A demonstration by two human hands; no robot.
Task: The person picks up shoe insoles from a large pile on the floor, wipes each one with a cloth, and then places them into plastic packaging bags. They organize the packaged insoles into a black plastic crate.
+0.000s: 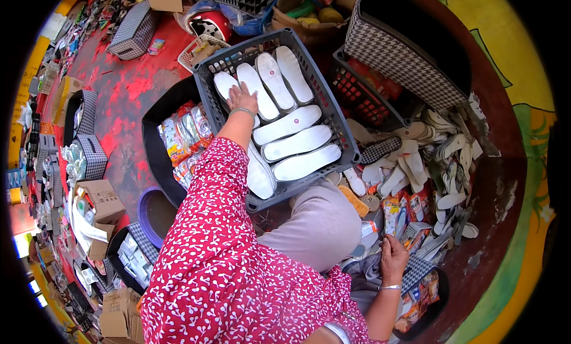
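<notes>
My left hand (242, 100) lies with spread fingers on the white insoles (257, 91) at the left of a dark grey plastic crate (327, 97). Several insoles fill the crate, some upright at the far side, others laid crosswise nearer me; a few bear a small reddish mark. Down at the right, beside my grey-clad knee, my right hand (394, 260) has its fingers curled in a pinch; whatever may be between them is too small to make out. Close to it are grey cloth (367, 280) and orange-and-white packets (392, 216).
Loose insoles (410, 165) heap up along the right wall. Behind them stand a houndstooth box (410, 61) and a dark slatted crate (366, 94). Left of my crate sit a black bin of wrapped packets (184, 133) and a purple tub (143, 216). Cartons (101, 201) line the far left.
</notes>
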